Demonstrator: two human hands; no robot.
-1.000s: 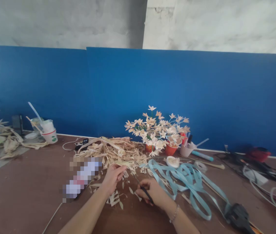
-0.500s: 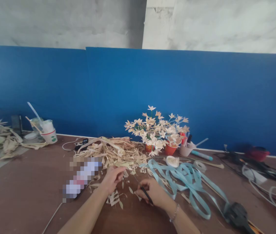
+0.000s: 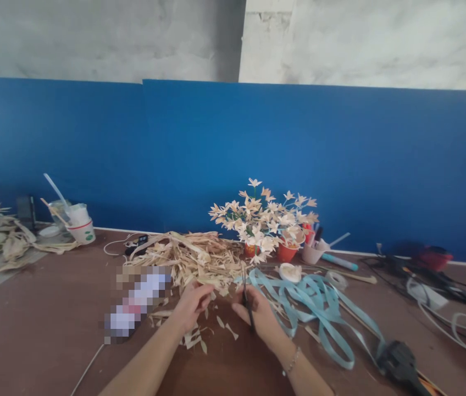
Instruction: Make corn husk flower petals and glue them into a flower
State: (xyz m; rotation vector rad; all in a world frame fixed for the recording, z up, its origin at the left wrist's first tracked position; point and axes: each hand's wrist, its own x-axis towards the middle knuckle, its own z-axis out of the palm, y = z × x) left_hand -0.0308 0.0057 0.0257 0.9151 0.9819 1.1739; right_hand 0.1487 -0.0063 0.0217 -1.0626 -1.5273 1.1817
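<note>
My left hand (image 3: 194, 305) is closed in a pinch at the near edge of a heap of dried husk strips (image 3: 200, 256); what it holds, if anything, is too small to make out. Across a narrow gap, my right hand (image 3: 258, 314) grips dark-handled scissors (image 3: 246, 302), their thin blades pointing up and away from me. Small cut husk petals (image 3: 220, 322) and pale scraps (image 3: 192, 338) lie on the brown table (image 3: 216, 368) between and below the hands.
Husk flowers (image 3: 264, 220) stand in small red pots (image 3: 288, 252) behind the heap. Light-blue ribbon (image 3: 319, 302) lies tangled to the right, near a black tool (image 3: 400, 363). A blurred-out phone-like object (image 3: 138, 308) lies left. Cups (image 3: 82, 228) and a blue partition (image 3: 175, 154) are behind.
My right hand has turned and lifted slightly, so the scissors now point more upright. A petal piece lies on the table near where its fingertips were. My left hand has hardly moved.
</note>
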